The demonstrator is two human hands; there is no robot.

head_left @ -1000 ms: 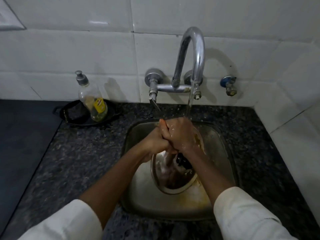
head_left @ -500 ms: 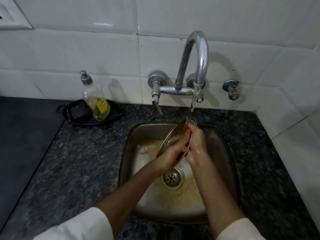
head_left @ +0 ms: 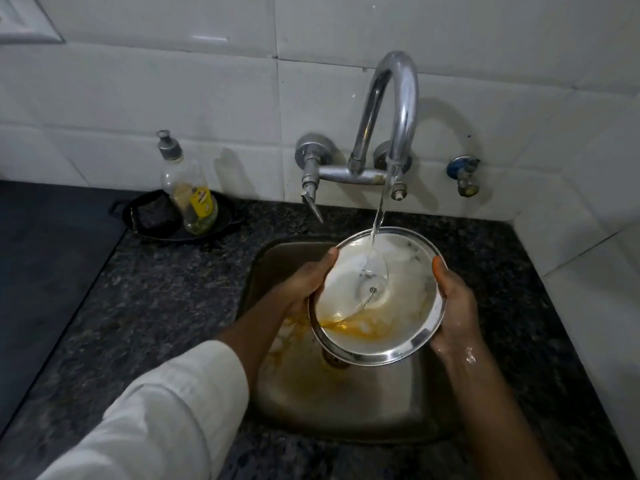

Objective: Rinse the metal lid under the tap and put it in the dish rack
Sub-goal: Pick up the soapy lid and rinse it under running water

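The round metal lid [head_left: 401, 271] is held over the steel sink [head_left: 346, 407], its inner side facing up and tilted toward me. Water from the chrome tap [head_left: 398, 109] falls onto its middle, and orange residue collects at its lower left rim. My left hand [head_left: 304, 282] grips the lid's left edge, thumb on the rim. My right hand [head_left: 453, 306] holds the right edge, wet, thumb on the rim. No dish rack is in view.
A dish-soap bottle [head_left: 188, 188] and a dark scrub pad [head_left: 156, 213] stand in a black tray [head_left: 221, 226] at the back left of the speckled granite counter [head_left: 156, 306]. A small blue valve [head_left: 462, 171] sticks out of the tiled wall at right. Orange stains lie on the sink floor.
The lid went from edge-on under the stream to inner face up. My hands moved apart to opposite rims, and the lid now sits further right.
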